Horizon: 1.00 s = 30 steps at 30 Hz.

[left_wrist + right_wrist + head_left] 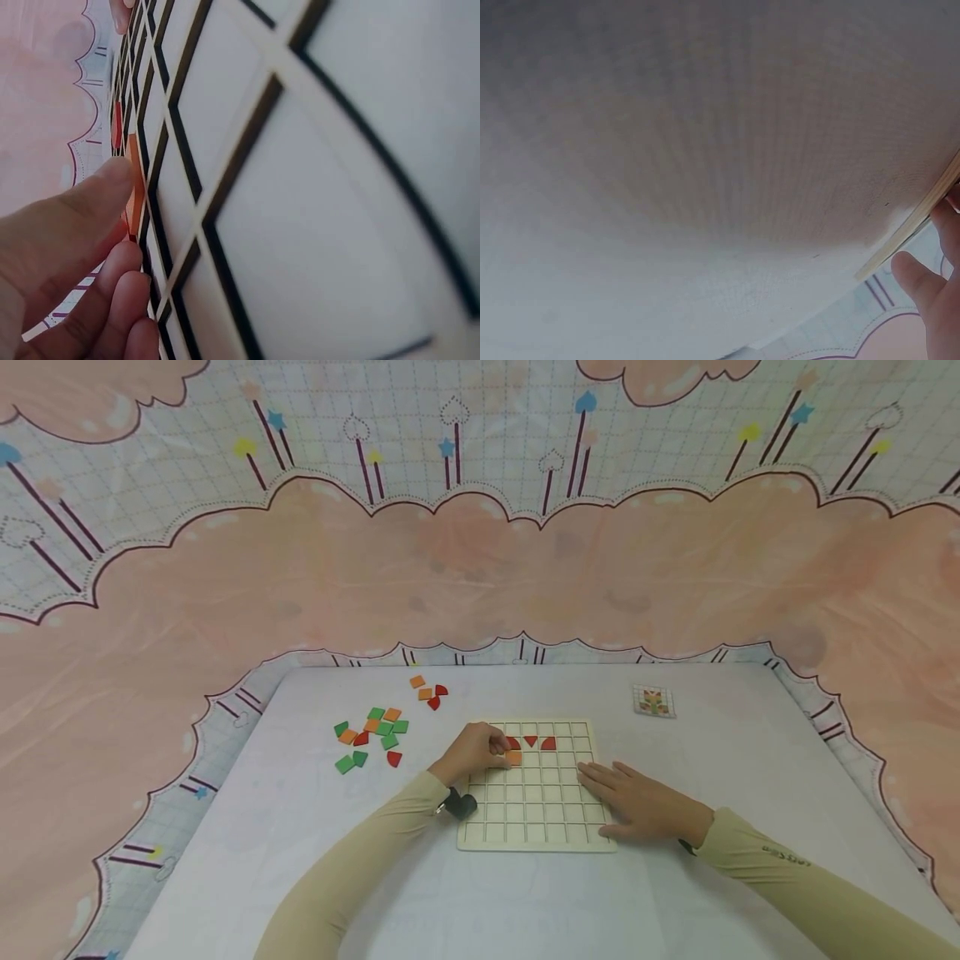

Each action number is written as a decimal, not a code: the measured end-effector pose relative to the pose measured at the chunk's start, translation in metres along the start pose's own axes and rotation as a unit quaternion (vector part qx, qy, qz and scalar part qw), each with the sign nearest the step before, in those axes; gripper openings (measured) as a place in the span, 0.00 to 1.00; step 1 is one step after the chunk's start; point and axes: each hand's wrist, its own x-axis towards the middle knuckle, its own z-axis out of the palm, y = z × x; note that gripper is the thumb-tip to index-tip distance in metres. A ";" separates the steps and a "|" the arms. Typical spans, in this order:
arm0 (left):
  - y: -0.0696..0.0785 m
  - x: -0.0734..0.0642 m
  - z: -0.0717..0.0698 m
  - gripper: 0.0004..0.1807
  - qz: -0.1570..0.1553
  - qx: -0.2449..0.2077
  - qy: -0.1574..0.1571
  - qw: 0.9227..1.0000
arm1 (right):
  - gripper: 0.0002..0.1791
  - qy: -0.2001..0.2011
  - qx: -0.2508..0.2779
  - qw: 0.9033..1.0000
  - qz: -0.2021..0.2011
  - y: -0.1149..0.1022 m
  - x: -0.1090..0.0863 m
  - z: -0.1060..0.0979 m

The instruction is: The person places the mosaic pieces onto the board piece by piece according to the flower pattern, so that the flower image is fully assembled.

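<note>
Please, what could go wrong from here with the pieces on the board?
The left hand, at the orange square, is close to a red piece and might nudge it out of place.

The right hand rests at the right edge of the board; a push there could perhaps slide it and disturb the pieces.

- Two hands: one left hand [471,753], one right hand [647,802]
- Two sleeves [356,852]
- One board [534,793]
- One picture card [654,702]
- Six orange squares [392,715]: five on the table [750,760], one at the left hand
- Seven green pieces [389,742], all on the table
- Seven red pieces [394,759]: four on the table, three on the board
</note>
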 end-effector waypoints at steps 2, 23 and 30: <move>0.000 0.000 0.000 0.09 0.004 -0.003 0.001 1.000 | 0.44 0.003 -0.004 1.000 -0.003 0.000 0.000 0.000; -0.041 -0.019 -0.048 0.13 0.018 -0.069 0.008 0.997 | 0.44 -0.005 0.004 1.000 0.007 -0.002 0.000 0.000; -0.078 -0.040 -0.100 0.17 -0.038 -0.068 0.075 0.994 | 0.44 0.004 -0.004 1.000 0.001 0.000 0.000 0.001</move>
